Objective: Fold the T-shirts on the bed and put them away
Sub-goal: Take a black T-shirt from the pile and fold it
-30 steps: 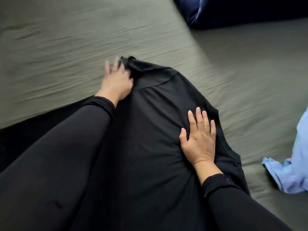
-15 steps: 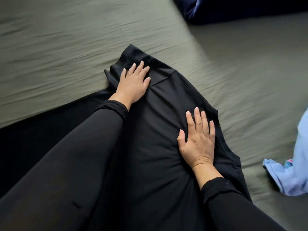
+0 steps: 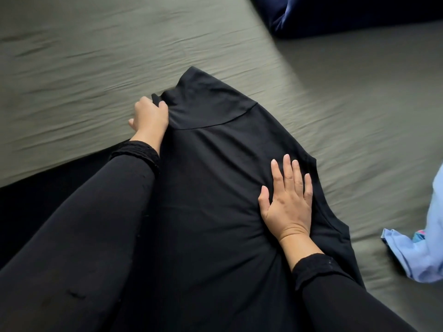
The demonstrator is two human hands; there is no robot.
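Left hand [image 3: 150, 116] pinching black T-shirt [image 3: 215, 176] edge — right hand [image 3: 287, 200] flat, fingers spread.

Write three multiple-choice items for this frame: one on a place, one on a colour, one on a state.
1. Where does the light blue garment lie?
A. at the right edge of the bed
B. under the black T-shirt
C. in the left hand

2. What colour is the bed sheet?
A. white
B. grey-green
C. red

3. How is the right hand placed?
A. clenched in the air
B. flat on the black T-shirt
C. gripping the sheet

Answers: 1 A, it lies on the sheet far right; 2 B, muted grey-green throughout; 3 B, fingers straight and spread.
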